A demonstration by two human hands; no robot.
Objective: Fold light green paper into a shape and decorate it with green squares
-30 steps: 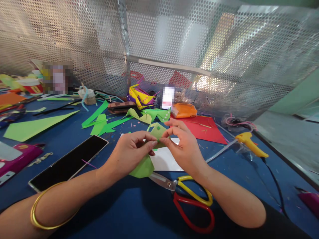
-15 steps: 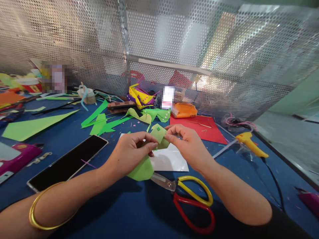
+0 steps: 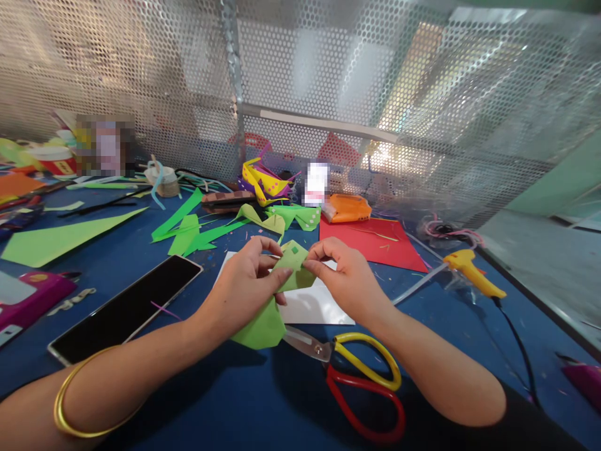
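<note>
The left hand (image 3: 244, 285) and the right hand (image 3: 345, 279) meet above the middle of the blue work table (image 3: 197, 388), and both pinch the same folded piece of light green craft paper (image 3: 293, 269). The left thumb and forefinger close narrowly on its left edge; the right thumb and forefinger close narrowly on its right corner. The remaining fingers of each hand curl loosely inward. A lower flap of the paper hangs below the left palm, near the table surface. A small darker green square shows on its upper face.

Judged from this grip, the step in hand is shaping or creasing the paper between both pinches. To do it well:

1. Keep both pinches close to the fold line, so the sheet does not buckle between them.
2. Align the edges before pressing; a crease in this stiff paper is probably hard to correct.
3. Press with the fingertip pads, not the nails, to avoid tearing.
4. Keep the hanging flap away from the red-and-yellow-handled scissors (image 3: 361, 376), which lie just below the hands with blades pointing towards the paper.

A white sheet of paper (image 3: 319, 304) lies flat beneath the hands. A black smartphone (image 3: 126, 307) lies to the left; a yellow glue gun (image 3: 472, 272) lies well apart to the right.
</note>
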